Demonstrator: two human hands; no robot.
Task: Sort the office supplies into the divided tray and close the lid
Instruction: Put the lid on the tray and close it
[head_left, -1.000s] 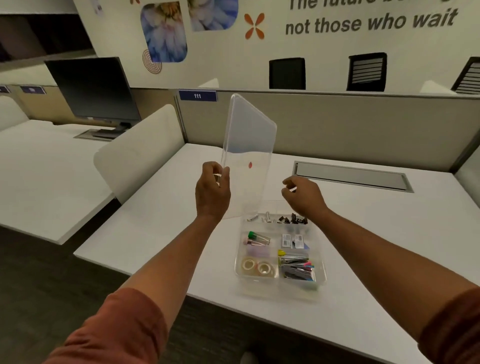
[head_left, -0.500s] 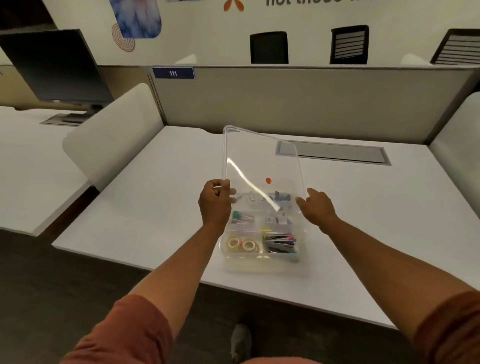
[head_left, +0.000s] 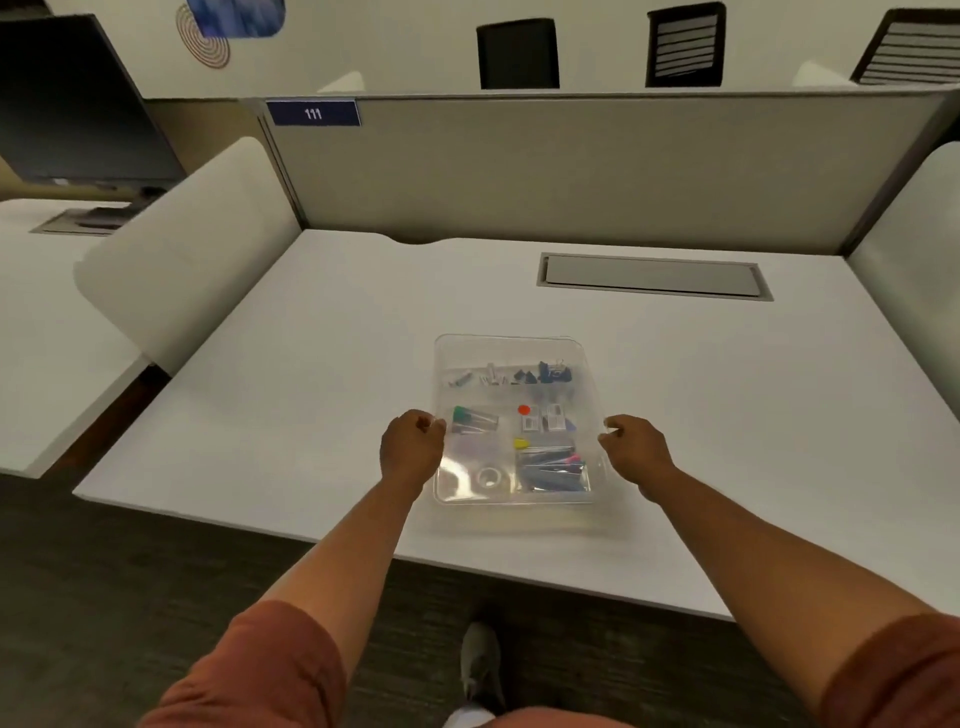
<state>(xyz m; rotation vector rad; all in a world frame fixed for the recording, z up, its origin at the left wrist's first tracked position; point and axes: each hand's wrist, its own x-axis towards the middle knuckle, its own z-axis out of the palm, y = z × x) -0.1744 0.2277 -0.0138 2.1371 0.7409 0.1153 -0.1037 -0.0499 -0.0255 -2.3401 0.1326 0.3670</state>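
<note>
Both hands, left hand (head_left: 413, 451) and right hand (head_left: 635, 450), pinched the clear lid (head_left: 511, 364) edges over the divided tray (head_left: 514, 500); closing step, next likely pressing it shut.

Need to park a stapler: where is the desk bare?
Bare desk left of the tray up to the white divider, and right of it below the cable hatch. Crowded only at the tray, flanked by left hand and right hand.

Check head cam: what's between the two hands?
The clear lid lying over the divided tray of sorted supplies fills the stretch between left hand and right hand.
</note>
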